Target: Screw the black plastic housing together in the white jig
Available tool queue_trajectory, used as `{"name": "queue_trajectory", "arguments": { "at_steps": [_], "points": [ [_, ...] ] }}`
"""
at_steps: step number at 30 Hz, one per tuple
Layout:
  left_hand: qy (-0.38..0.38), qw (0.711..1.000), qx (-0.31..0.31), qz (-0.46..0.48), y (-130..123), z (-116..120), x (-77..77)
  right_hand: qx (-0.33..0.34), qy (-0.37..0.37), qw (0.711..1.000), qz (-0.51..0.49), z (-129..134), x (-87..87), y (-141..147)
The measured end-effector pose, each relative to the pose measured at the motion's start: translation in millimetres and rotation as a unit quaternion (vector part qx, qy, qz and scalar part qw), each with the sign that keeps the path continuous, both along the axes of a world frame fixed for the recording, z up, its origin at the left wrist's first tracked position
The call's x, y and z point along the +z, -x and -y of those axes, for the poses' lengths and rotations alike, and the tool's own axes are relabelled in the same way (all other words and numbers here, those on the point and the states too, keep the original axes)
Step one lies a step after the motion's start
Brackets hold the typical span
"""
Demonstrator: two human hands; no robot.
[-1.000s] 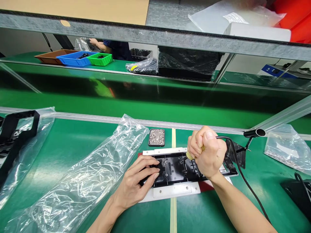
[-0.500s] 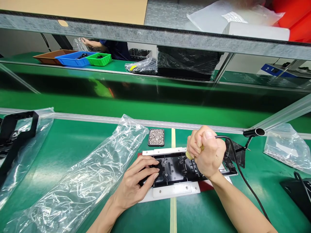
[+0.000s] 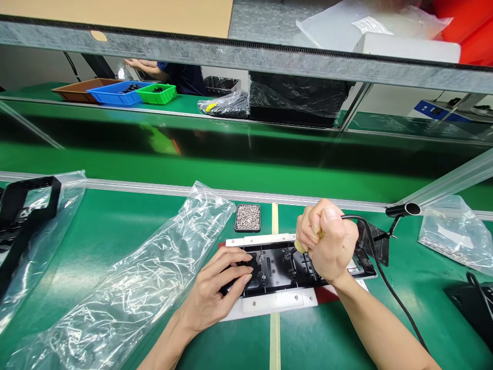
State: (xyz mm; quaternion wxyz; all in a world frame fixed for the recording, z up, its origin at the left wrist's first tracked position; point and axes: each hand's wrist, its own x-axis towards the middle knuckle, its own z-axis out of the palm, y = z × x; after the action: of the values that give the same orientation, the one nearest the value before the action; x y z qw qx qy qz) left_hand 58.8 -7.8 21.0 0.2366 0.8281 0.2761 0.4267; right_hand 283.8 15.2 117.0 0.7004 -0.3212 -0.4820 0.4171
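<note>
A long black plastic panel [image 3: 275, 275] lies in a white fixture [image 3: 279, 302], its ribs and posts facing up. My left hand [image 3: 219, 280] lies over the panel's left end, fingers curved on its surface and thumb toward the near edge, holding it. My right hand [image 3: 327, 241] is closed in a fist around the yellowish handle of a corded tool that looks like a soldering iron [image 3: 300, 246]. Its tip points down and left at the panel's middle; exact contact is hard to see. Behind the fixture, a small black tray [image 3: 247, 218] holds many tiny metal pieces.
A clear plastic bag [image 3: 131, 288] stretches across the left. Black frame parts [image 3: 31, 221] lie at far left. A tubular tool stand [image 3: 402, 210] and a bag of small parts [image 3: 456, 236] are at right. A cord [image 3: 385, 285] passes my right forearm. A co-worker's arms [image 3: 146, 67] show beyond the partition.
My hands, the tool and the panel look the same as before. In the background, the co-worker's hands have shifted slightly.
</note>
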Motion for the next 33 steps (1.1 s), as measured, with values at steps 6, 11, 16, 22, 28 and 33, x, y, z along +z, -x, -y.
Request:
{"name": "queue_trajectory", "arguments": {
  "at_steps": [6,11,16,22,28,33],
  "points": [
    [0.001,1.000,-0.001,-0.002,0.2,0.9,0.2,-0.007,-0.006,1.000,0.003,-0.3,-0.4,0.0],
    [-0.001,1.000,0.001,-0.002,0.3,0.6,-0.8,-0.003,-0.003,1.000,0.000,-0.1,-0.3,0.2],
    [-0.003,1.000,0.001,-0.003,0.4,0.3,-1.1,-0.003,-0.005,1.000,0.006,-0.5,-0.7,0.0],
    [-0.002,1.000,0.004,-0.002,0.7,0.5,-1.3,-0.005,0.000,1.000,0.009,0.4,-0.5,0.3],
    [-0.002,1.000,0.002,-0.003,0.6,0.6,-1.3,-0.002,0.005,1.000,0.006,0.9,0.3,-0.2],
    [-0.001,1.000,0.001,-0.004,0.3,0.3,-1.2,-0.006,0.001,1.000,0.010,0.7,0.3,0.0]
  ]
}}
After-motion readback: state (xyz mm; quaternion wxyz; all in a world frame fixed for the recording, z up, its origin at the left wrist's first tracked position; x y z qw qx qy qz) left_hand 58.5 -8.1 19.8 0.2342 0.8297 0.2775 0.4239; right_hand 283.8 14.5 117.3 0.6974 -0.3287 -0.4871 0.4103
